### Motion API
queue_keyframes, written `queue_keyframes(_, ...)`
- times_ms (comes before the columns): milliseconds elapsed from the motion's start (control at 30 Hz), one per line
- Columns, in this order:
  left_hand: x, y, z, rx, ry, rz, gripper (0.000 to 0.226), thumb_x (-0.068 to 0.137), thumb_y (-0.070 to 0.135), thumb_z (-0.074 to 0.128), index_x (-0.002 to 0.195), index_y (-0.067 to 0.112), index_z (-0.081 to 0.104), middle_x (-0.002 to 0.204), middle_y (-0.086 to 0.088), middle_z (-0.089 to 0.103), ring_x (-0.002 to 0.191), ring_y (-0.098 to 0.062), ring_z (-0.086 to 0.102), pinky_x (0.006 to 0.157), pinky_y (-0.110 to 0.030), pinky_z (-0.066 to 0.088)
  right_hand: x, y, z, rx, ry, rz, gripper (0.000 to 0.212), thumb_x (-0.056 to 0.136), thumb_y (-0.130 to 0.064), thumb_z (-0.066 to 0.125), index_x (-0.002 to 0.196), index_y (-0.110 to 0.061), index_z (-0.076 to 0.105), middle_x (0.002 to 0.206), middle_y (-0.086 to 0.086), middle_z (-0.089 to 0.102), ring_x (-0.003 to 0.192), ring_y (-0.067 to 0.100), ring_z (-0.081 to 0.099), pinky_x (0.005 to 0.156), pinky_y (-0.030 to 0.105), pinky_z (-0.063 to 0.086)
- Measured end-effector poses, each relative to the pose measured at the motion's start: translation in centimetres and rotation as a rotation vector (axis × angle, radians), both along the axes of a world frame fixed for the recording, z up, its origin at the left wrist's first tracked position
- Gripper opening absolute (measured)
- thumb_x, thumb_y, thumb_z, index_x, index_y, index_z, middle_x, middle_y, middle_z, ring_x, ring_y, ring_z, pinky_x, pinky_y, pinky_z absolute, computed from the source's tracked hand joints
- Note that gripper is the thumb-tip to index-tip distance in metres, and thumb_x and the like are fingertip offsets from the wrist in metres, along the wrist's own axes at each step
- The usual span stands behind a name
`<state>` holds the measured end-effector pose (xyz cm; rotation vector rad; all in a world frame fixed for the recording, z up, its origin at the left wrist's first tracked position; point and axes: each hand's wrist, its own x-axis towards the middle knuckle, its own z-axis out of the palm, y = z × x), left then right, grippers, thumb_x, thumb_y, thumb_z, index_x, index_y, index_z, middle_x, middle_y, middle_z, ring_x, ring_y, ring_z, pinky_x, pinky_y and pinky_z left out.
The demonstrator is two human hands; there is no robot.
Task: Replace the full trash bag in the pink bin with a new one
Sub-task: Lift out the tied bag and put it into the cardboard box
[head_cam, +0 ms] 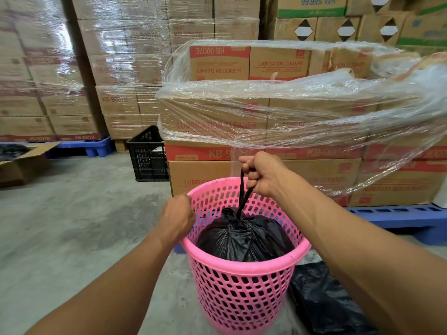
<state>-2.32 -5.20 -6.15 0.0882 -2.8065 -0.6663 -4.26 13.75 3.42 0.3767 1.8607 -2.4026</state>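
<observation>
A pink perforated bin (242,286) stands on the concrete floor in front of me. Inside it sits a full black trash bag (244,238), tied at the top, with a thin twisted tail rising from the knot. My right hand (261,175) is fisted around that tail above the bin's far rim. My left hand (177,213) grips the bin's left rim. A flat black plastic bag (324,301) lies on the floor to the right of the bin.
Stacked cardboard boxes (278,131) wrapped in loose clear film stand on a blue pallet (399,221) right behind the bin. A black crate (148,155) sits behind on the left, an open carton (21,163) at far left. Bare concrete floor (72,226) spreads to the left.
</observation>
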Motion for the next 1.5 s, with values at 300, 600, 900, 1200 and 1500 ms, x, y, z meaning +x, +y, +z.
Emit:
queue_keyframes(300, 0.1, 0.3, -0.5, 0.097, 0.024, 0.057, 0.038, 0.086, -0.002, 0.047, 0.119, 0.005, 0.064, 0.099, -0.015, 0.072, 0.082, -0.032, 0.07, 0.076, -0.04, 0.061, 0.1, -0.8, 3.8, -0.055, 0.116, -0.033, 0.037, 0.092, 0.001, 0.027, 0.098, -0.009, 0.062, 0.058, -0.002, 0.034, 0.027, 0.004, 0.021, 0.033, 0.016, 0.019)
queue_keyframes(600, -0.2, -1.2, 2.2, 0.201, -0.035, 0.027, 0.039, 0.083, 0.001, 0.049, 0.113, 0.007, 0.073, 0.105, -0.021, 0.073, 0.1, -0.037, 0.067, 0.087, -0.038, 0.051, -0.1, -1.6, 12.3, -0.159, 0.277, -0.064, 0.036, 0.09, 0.004, 0.027, 0.097, -0.003, 0.061, 0.058, -0.001, 0.036, 0.034, 0.006, 0.022, 0.036, 0.021, 0.02)
queue_keyframes(900, -3.4, -4.6, 18.1, 0.065, 0.058, 0.097, 0.032, 0.085, 0.01, 0.045, 0.102, 0.007, 0.071, 0.097, -0.02, 0.073, 0.094, -0.04, 0.065, 0.079, -0.041, 0.054, -1.7, -4.3, 25.1, -0.14, 0.207, 0.01, 0.036, 0.091, -0.001, 0.026, 0.097, -0.003, 0.061, 0.06, 0.001, 0.034, 0.037, 0.008, 0.018, 0.035, 0.019, 0.019)
queue_keyframes(1200, -2.9, -7.7, 49.8, 0.066, -0.045, 0.143, 0.026, 0.093, 0.021, 0.042, 0.1, 0.014, 0.067, 0.096, -0.011, 0.069, 0.085, -0.03, 0.061, 0.072, -0.033, 0.048, -1.6, -9.4, 50.5, -0.022, 0.07, 0.071, 0.034, 0.09, 0.001, 0.032, 0.1, -0.008, 0.063, 0.064, 0.002, 0.039, 0.039, 0.008, 0.023, 0.037, 0.02, 0.02)
queue_keyframes(1500, 2.2, -15.5, 81.0, -0.155, 0.022, 0.262, 0.028, 0.095, 0.015, 0.041, 0.095, 0.005, 0.066, 0.099, -0.017, 0.072, 0.09, -0.037, 0.065, 0.073, -0.038, 0.052, -0.2, -18.6, 78.7, 0.022, 0.114, 0.163, 0.037, 0.093, 0.002, 0.031, 0.089, -0.011, 0.066, 0.065, 0.001, 0.044, 0.037, 0.008, 0.027, 0.035, 0.019, 0.024)
